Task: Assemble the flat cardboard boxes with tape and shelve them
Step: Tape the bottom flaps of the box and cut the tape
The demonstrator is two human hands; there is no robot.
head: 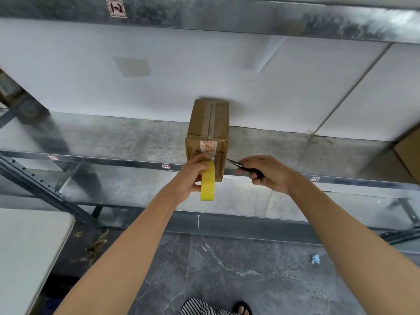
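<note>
From the head view, one cardboard box (208, 137) stands folded up on the metal shelf (113, 142), in the middle of the frame, its near face about flush with the shelf's front edge. A band of clear tape (208, 147) runs along the top seam and turns down over the near face, so the closing of this box looks almost done.

The left hand (192, 178) is just below that face. Its fingers are curled round a yellow tape roll (207, 181), which is held on edge against the lower part of the box. The tape looks not yet cut from the roll (the film is glossy and hard to follow).

The right hand (267, 172), right of centre, has its fingers wrapped round the dark handles of a small pair of scissors (236, 165). The thin blades point left at the box's near right edge, beside the tape. Whether they are parted I cannot tell.

What seems left for this box is cutting the tape and smoothing down its end. It is already on the shelf. Brown cardboard (409, 155) shows at the right edge of the frame, and a pale bench (29, 246) at the lower left. No flat boxes are in sight, so how many remain cannot be judged.
</note>
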